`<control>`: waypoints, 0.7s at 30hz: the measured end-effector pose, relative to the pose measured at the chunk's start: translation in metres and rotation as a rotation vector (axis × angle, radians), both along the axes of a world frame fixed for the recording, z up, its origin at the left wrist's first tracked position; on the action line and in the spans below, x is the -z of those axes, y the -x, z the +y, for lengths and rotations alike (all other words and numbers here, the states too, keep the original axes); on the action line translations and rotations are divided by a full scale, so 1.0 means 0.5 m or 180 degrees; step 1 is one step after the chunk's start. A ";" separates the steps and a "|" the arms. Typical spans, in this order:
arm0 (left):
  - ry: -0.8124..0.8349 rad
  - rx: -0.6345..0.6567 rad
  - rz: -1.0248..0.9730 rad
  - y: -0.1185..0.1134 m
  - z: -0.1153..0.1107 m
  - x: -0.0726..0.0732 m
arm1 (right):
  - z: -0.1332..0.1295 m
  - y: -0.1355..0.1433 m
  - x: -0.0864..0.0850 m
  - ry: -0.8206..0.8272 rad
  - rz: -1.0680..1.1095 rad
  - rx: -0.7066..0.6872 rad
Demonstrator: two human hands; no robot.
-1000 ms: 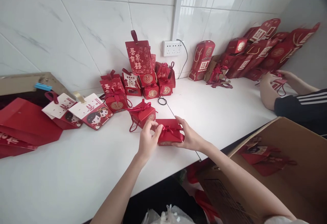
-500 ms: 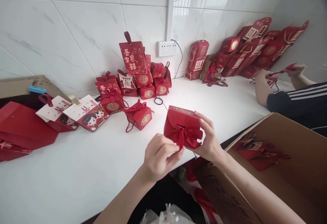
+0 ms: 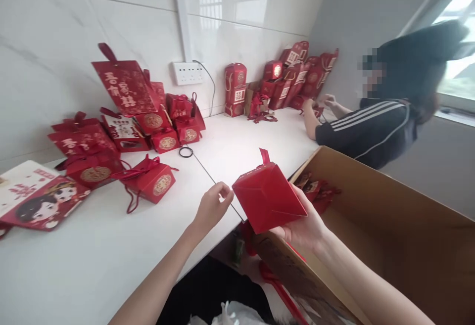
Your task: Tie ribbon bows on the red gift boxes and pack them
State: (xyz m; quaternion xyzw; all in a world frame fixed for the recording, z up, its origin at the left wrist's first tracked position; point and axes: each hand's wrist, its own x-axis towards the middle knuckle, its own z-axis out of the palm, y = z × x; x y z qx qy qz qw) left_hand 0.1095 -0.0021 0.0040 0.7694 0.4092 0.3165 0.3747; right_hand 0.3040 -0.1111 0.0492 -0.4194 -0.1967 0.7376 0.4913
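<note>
Red card makes up the small box (image 3: pixel 269 201), held tilted in the air over the front edge of the white table (image 3: pixel 74 265) and the near corner of the open carton (image 3: pixel 371 246). A plain, creased face is turned to the camera, and a ribbon tail (image 3: pixel 264 156) sticks up behind its upper edge.

The box hides part of the carton's rim; more red packets (image 3: pixel 319 191) lie inside the carton, partly covered by the right hand. On the table, left of the hands, a ribboned red box (image 3: pixel 154 181) sits near a black ring (image 3: pixel 186 152). Behind them, red gift boxes (image 3: pixel 166 142) are grouped and partly stacked near the tiled wall, below a white socket strip (image 3: pixel 188 73). A white-and-red packet (image 3: pixel 40 199) with cartoon faces lies at the far left. Farther right along the wall stand a tall red box (image 3: pixel 235 90) and a crowded pile of red boxes (image 3: pixel 297 75), where another person (image 3: pixel 371 127) in striped dark sleeves works.

The right hand (image 3: pixel 306 226) grips the box from beneath and its right side. The left hand (image 3: pixel 213 206) holds nothing visible, fingers curled towards the thumb, just beside the box's left corner; whether its fingertips meet, I cannot tell.
</note>
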 end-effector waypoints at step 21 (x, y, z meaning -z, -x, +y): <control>-0.0867 0.2111 0.0517 -0.140 -0.118 0.115 | -0.282 -0.343 0.267 -0.0225 -0.5745 0.0559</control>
